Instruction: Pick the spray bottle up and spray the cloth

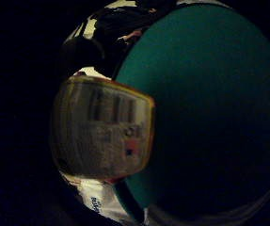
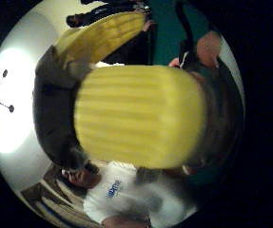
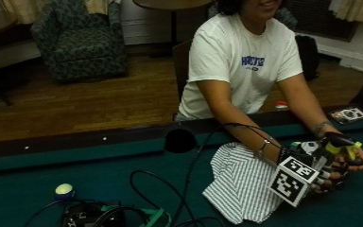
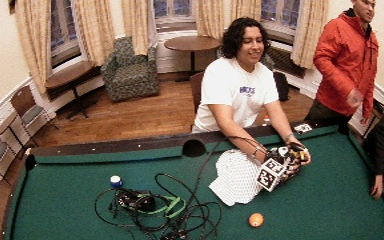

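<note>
Two hands at lower right of the outside view: gloved right hand curled round the spray bottle, bare left hand cupping it from behind. Striped cloth flat on the green table, just left of them.

Right hand: the gloved right hand is held above the counter near its far edge, fingers curled round the spray bottle.
Right forearm: reaches out from the far edge over the counter, bare, a band at the wrist.
Left hand: the bare left hand is on the other side of the same bottle, just beside the gloved hand, fingers cupped under it.
Left arm: stretched forward over the far edge, with a bracelet at the wrist.
</note>
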